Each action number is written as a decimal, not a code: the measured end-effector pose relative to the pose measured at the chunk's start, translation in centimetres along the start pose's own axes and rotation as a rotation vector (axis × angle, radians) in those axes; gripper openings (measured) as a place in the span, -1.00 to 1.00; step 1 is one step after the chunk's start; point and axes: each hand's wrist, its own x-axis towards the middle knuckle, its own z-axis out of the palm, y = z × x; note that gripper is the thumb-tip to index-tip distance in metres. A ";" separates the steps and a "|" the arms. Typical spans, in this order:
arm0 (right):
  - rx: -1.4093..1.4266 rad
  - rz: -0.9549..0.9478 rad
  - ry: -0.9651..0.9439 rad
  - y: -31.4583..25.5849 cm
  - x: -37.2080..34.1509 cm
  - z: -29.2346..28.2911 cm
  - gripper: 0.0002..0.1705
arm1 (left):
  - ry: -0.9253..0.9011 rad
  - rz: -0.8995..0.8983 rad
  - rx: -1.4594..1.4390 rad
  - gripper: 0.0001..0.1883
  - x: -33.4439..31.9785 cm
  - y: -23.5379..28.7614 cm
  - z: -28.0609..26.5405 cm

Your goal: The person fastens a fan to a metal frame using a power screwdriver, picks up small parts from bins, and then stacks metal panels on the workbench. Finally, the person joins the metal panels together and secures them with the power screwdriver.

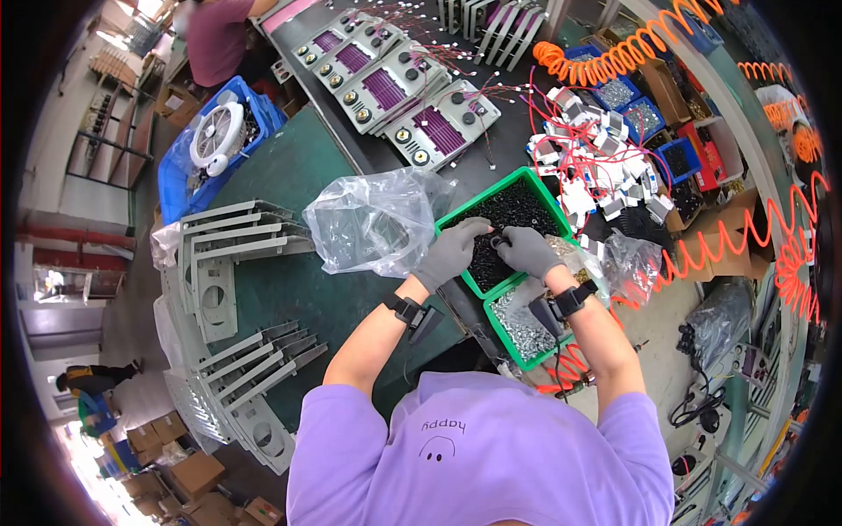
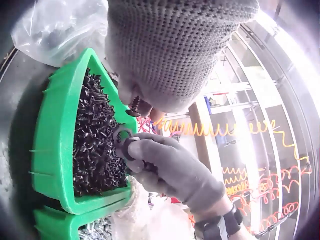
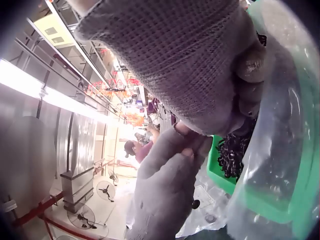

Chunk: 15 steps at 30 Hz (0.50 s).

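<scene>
1. Silver-screw bin (image 2: 55, 225): 1, green, just nearer than black-screw bin (image 2: 52, 145).
2. Over black-screw bin: left hand (image 1: 447, 254) pinching black screw (image 2: 134, 107), threaded; 1 visible. Right hand (image 1: 531, 252) gripping 1 dark ring-like part (image 2: 116, 136).
3. Black-screw bin: 1, green, screws uncountable.
4. Left of it: 1 clear bag (image 1: 373, 223).
5. Beyond: 4 purple-finned units (image 1: 434, 131), counter (image 1: 351, 140).

The purple shirt (image 1: 491, 465) reads "happy", printed upside down in this view above a smiley face (image 1: 436, 451).
</scene>
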 end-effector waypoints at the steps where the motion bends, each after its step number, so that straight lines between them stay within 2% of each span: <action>1: 0.025 -0.018 0.022 0.0 0.0 0.1 -0.69 | 0.005 -0.006 -0.010 -0.66 -0.1 0.6 -0.1; 3: 0.149 -0.032 0.033 -0.8 -0.6 0.0 -0.65 | 0.032 -0.014 -0.041 -0.67 0.0 1.6 -0.4; 8: 0.028 -0.090 -0.012 -1.7 -1.4 1.4 -0.46 | 0.145 -0.043 -0.036 -0.72 0.4 2.1 0.3; 10: 0.088 -0.178 0.116 -2.0 -1.9 1.9 -0.45 | 0.177 0.105 0.226 -0.77 0.6 3.2 0.2; 11: 0.094 -0.210 0.162 -2.1 -1.9 2.2 -0.58 | 0.199 0.091 0.271 -0.81 0.5 3.7 0.5; 12: 0.089 -0.222 0.152 -2.5 -2.0 1.9 -0.58 | 0.173 0.066 0.225 -0.79 0.3 4.7 0.2; 14: -0.051 0.006 -0.044 -3.5 -2.3 0.9 -0.75 | 0.161 0.132 0.157 -0.75 -0.6 6.0 -0.4; 15: -0.027 -0.120 0.094 -2.8 -2.3 1.6 -0.84 | 0.183 0.179 0.142 -0.73 -1.2 7.0 -0.9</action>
